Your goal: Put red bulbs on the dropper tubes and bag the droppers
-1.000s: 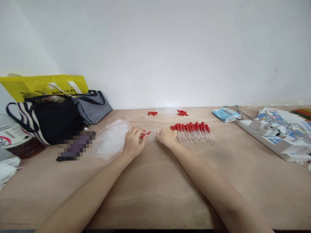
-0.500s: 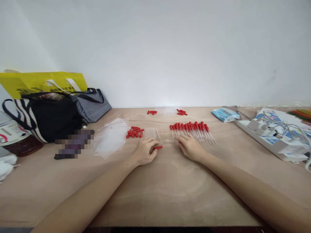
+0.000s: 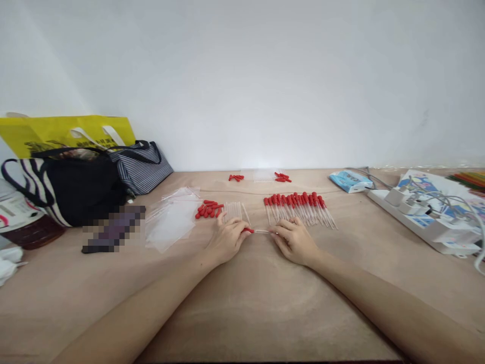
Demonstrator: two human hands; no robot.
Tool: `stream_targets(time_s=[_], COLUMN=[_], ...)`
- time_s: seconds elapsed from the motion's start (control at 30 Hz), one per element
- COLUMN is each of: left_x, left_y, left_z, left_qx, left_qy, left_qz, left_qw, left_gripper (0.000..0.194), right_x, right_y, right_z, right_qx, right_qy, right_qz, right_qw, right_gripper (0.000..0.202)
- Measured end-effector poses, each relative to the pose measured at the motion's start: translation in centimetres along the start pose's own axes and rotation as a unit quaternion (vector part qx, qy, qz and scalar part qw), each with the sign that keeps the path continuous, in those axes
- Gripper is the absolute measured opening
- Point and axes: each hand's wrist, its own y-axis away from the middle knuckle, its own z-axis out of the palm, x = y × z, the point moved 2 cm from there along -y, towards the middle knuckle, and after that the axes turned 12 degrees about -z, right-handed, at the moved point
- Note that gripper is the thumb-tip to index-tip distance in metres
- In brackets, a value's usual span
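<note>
My left hand (image 3: pixel 226 239) pinches a red rubber bulb (image 3: pixel 248 230) near the middle of the table. Facing it, my right hand (image 3: pixel 296 240) holds a thin clear tube (image 3: pixel 262 231), whose end meets or nearly meets the bulb. Loose red bulbs (image 3: pixel 208 209) lie beyond my left hand, with a row of clear tubes (image 3: pixel 233 210) beside them. Past my right hand is a row of droppers with red bulbs (image 3: pixel 295 199) fitted on clear tubes.
Clear plastic bags (image 3: pixel 170 222) lie at the left, beside a dark pixelated object (image 3: pixel 115 230). Farther left stand a black bag (image 3: pixel 83 187), a striped bag (image 3: pixel 140 167) and a bottle (image 3: pixel 28 220). A white power strip (image 3: pixel 424 217) and blue packet (image 3: pixel 350 181) are at the right.
The tube in my right hand has moved left and nearer to me, lining up with the red bulb. My left fingers have closed further around the bulb.
</note>
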Motion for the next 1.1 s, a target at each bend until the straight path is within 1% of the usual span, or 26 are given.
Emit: stream_targets(time_s=[0.1,0.17,0.23,0.37,0.47,0.57,0.67,0.73,0.9,1.1], left_x=[0.1,0.2,0.4,0.5,0.4,0.3,0.4,0.6,1.2,1.5], left_y=[0.0,0.0,0.0,0.0,0.0,0.2,0.4,0.6,0.7,0.8], left_z=[-0.1,-0.1,0.0,0.2,0.2,0.1,0.2,0.2,0.0,-0.1], left_qx=[0.003,0.005,-0.006,-0.051,-0.061,-0.056,-0.048,-0.040,-0.020,-0.022], left_qy=[0.007,0.013,0.027,0.086,0.118,0.125,0.110,0.099,0.089,0.078], left_qz=[0.008,0.002,-0.019,-0.075,-0.096,-0.078,-0.036,-0.014,0.018,0.044], left_qw=[1.000,1.000,0.999,0.992,0.986,0.988,0.992,0.994,0.996,0.996], left_gripper=[0.013,0.012,0.014,0.018,0.017,0.016,0.015,0.013,0.013,0.014], right_x=[0.0,-0.1,-0.4,-0.8,-0.8,-0.6,-0.5,-0.5,-1.2,-1.5], right_y=[0.0,-0.1,-0.2,-0.4,-0.5,-0.5,-0.6,-0.7,-0.7,-1.1], right_z=[0.1,0.2,0.2,0.3,0.3,0.1,-0.3,-0.5,-0.4,0.3], right_qx=[0.007,0.008,0.009,0.008,0.005,-0.005,-0.024,-0.024,-0.002,-0.012], right_qy=[-0.008,-0.016,-0.021,-0.032,-0.052,-0.058,-0.036,-0.026,-0.061,-0.089], right_qz=[-0.001,-0.010,-0.025,-0.033,-0.037,-0.056,-0.088,-0.100,-0.076,-0.063], right_qw=[1.000,1.000,0.999,0.999,0.998,0.997,0.995,0.994,0.995,0.994], right_gripper=[0.023,0.022,0.022,0.021,0.021,0.021,0.022,0.023,0.021,0.022])
